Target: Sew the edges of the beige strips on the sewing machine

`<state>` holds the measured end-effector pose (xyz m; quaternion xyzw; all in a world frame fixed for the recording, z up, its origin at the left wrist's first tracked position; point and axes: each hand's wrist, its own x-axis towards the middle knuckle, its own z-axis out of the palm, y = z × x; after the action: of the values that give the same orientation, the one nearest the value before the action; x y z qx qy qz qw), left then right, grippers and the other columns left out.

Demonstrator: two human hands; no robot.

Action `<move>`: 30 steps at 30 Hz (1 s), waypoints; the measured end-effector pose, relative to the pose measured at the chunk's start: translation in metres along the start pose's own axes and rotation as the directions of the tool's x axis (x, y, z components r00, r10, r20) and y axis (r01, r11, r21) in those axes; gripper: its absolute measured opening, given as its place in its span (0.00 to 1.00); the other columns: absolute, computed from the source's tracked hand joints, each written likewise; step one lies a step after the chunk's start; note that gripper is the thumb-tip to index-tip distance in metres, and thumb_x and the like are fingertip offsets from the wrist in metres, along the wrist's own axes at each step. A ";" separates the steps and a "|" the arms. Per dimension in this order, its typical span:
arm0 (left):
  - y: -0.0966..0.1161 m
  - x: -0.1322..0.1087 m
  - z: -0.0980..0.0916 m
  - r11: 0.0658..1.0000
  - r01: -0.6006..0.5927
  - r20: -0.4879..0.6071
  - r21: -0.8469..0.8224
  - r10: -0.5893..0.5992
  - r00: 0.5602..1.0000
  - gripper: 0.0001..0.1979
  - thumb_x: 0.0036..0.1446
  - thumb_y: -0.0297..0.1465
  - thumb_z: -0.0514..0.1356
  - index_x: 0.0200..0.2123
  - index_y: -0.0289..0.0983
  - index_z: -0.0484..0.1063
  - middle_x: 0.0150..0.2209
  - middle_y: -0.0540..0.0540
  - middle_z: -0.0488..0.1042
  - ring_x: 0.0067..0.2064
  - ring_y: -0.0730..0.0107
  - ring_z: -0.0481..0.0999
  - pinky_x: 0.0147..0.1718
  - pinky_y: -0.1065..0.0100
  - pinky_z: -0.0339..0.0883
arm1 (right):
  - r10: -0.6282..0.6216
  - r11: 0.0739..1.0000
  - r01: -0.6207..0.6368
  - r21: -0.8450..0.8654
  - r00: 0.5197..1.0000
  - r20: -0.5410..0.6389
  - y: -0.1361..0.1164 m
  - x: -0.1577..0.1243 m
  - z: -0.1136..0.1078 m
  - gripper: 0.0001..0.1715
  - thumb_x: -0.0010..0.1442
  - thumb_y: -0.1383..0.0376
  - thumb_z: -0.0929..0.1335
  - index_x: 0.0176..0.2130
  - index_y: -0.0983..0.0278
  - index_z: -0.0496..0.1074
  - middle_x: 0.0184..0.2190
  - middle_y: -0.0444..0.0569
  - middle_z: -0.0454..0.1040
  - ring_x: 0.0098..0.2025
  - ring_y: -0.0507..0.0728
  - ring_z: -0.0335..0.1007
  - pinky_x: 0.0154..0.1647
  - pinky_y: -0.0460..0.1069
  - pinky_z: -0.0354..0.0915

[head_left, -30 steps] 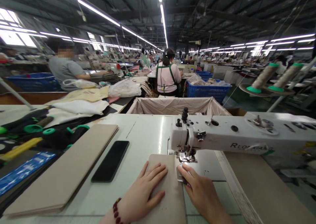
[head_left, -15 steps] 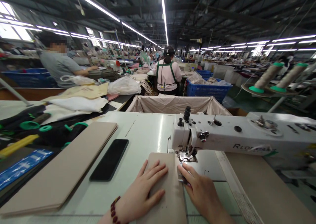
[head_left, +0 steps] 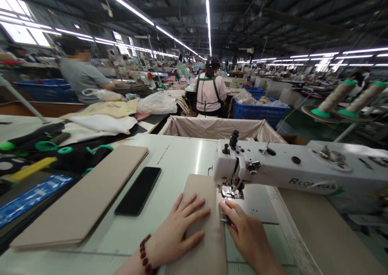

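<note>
A beige fabric panel [head_left: 206,234] lies flat on the pale green sewing table, its right edge alongside the presser foot [head_left: 232,192] of a white sewing machine [head_left: 273,166]. My left hand [head_left: 184,234], wearing a dark red bead bracelet [head_left: 144,252], lies on the panel with fingers spread. Close in front of the presser foot, my right hand [head_left: 248,230] is closed around small metal thread snips [head_left: 224,217], mostly hidden by the fingers. Its fingertips are at the panel's right edge.
A stack of beige panels [head_left: 87,194] and a black phone [head_left: 138,191] lie to the left. Thread spools [head_left: 69,155] and a yellow-handled tool [head_left: 34,169] sit beyond them. A fabric-lined bin [head_left: 212,127] stands behind the table. Two co-workers are farther off.
The beige panel has slid forward, its far edge now farther past the presser foot. Both hands stay against it, and the view has shifted slightly.
</note>
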<state>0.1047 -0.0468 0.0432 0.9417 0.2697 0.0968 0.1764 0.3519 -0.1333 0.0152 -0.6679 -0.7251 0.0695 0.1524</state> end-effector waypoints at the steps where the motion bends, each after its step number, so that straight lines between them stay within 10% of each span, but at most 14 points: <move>1: 0.000 0.000 0.000 1.000 0.000 0.000 0.001 0.000 1.000 0.28 0.64 0.37 0.57 0.65 0.54 0.54 0.67 0.52 0.52 0.67 0.50 0.46 0.63 0.40 0.36 | 0.000 1.000 0.000 -0.001 1.000 0.001 0.000 0.000 0.000 0.41 0.57 0.77 0.60 0.64 0.49 0.54 0.63 0.41 0.58 0.51 0.58 0.69 0.48 0.53 0.68; 30: -0.002 0.000 0.003 0.998 -0.017 -0.020 0.059 0.018 1.000 0.27 0.64 0.38 0.57 0.65 0.54 0.55 0.66 0.53 0.53 0.68 0.54 0.47 0.64 0.43 0.37 | 0.009 1.000 -0.009 0.026 1.000 0.018 0.002 -0.001 0.001 0.42 0.56 0.78 0.61 0.64 0.48 0.53 0.64 0.40 0.57 0.52 0.59 0.68 0.50 0.55 0.67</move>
<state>0.1044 -0.0459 0.0399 0.9478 0.2659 0.0998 0.1450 0.3533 -0.1336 0.0132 -0.6685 -0.7225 0.0857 0.1543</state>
